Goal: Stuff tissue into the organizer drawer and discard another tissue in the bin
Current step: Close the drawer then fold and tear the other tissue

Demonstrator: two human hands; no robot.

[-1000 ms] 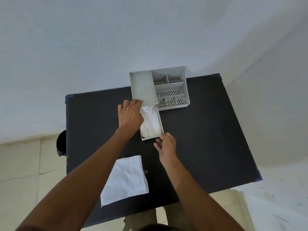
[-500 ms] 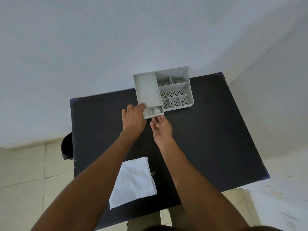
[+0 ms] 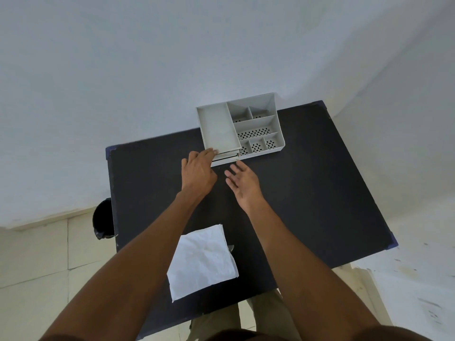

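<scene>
A dark table (image 3: 307, 193) was seen from above, set against a pale wall. A grey organizer (image 3: 256, 124) was placed at the table's far edge, toward twelve o'clock. Its drawer (image 3: 225, 159) was pushed almost fully in, with only a narrow strip of its front left showing below the organizer's left section. The tissue stuffed inside could not be made out.

The left hand (image 3: 198, 174) was stretched forward from seven o'clock, forearm nearly straight, back of the hand turned up. Its fingers (image 3: 209, 153) were held together and laid against the drawer's left front corner, the tips touching the organizer's lower edge. Nothing was pinched in it.

The right hand (image 3: 242, 183) was extended from five o'clock, palm partly turned up and inward. Its fingers (image 3: 240, 166) were loosely spread and held flat, with the longest fingertip just beside the drawer front; whether contact was made could not be told. Nothing was held in it.

A second tissue (image 3: 202, 262), white and creased, was laid flat on the table's near part, at about six o'clock from the hands, between the two forearms and partly under the left one. A black bin (image 3: 102, 217) was stood on the tiled floor (image 3: 37, 267) at the table's left side, toward nine o'clock, partly hidden by the tabletop edge.
</scene>
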